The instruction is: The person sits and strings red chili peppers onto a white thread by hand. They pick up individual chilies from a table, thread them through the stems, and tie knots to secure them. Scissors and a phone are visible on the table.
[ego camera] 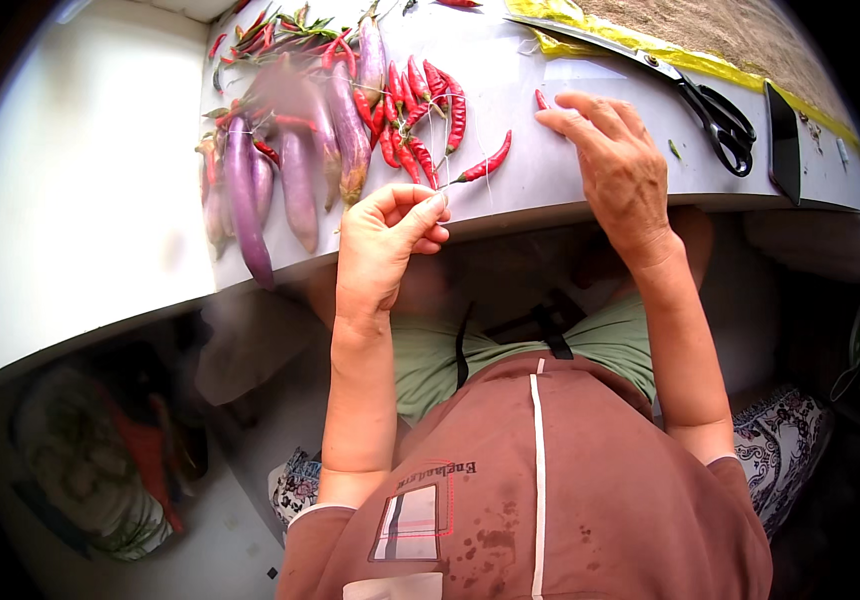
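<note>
My left hand pinches a thin white thread between thumb and forefinger at the table's front edge. The thread runs up to a cluster of red chili peppers tied by their stems. One red chili lies just above and right of my left fingertips. My right hand is held over the table on the right, and its fingertips are by another red chili; whether they touch it I cannot tell. Several purple eggplants, strung with thread and more chilies, lie to the left of the cluster.
Large black-handled scissors lie at the upper right, their blades reaching yellow plastic under brown granular material. Beside the scissors is a dark flat object. A small green piece lies on the white table. A white panel stands at left.
</note>
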A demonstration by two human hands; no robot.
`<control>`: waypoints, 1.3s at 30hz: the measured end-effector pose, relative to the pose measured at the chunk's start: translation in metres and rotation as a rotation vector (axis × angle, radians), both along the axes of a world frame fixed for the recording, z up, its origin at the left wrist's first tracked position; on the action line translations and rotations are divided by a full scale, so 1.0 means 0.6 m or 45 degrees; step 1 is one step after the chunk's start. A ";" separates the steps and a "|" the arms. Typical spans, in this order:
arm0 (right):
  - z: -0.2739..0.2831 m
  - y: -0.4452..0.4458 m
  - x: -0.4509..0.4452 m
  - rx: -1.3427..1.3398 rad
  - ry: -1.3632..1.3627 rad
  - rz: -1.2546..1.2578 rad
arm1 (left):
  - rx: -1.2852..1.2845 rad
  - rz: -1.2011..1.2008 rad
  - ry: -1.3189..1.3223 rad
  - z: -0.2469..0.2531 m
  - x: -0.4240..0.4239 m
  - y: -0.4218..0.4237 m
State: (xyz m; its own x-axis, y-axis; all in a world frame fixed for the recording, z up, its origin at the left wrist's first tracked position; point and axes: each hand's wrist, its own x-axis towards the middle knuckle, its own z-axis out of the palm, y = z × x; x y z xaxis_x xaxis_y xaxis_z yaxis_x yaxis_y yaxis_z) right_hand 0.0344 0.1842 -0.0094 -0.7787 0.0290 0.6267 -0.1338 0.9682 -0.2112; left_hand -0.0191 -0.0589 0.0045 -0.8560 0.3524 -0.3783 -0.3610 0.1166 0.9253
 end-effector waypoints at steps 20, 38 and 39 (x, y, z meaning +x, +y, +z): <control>0.056 -0.022 0.023 -0.442 -0.253 0.443 | -0.085 0.122 0.111 -0.001 0.008 0.031; -0.010 -0.093 0.052 -0.469 -0.132 0.306 | 0.056 0.070 -0.123 0.000 -0.013 0.011; -0.011 -0.093 0.052 -0.460 -0.127 0.310 | 0.062 0.069 -0.134 0.001 -0.014 0.010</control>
State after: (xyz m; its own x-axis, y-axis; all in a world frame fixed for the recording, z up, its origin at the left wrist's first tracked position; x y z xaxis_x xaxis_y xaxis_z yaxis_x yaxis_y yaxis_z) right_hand 0.0656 0.1282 -0.0160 -0.8463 0.0406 0.5312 -0.3106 0.7725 -0.5539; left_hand -0.0275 -0.0528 0.0049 -0.8308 0.3270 -0.4504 -0.4607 0.0499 0.8861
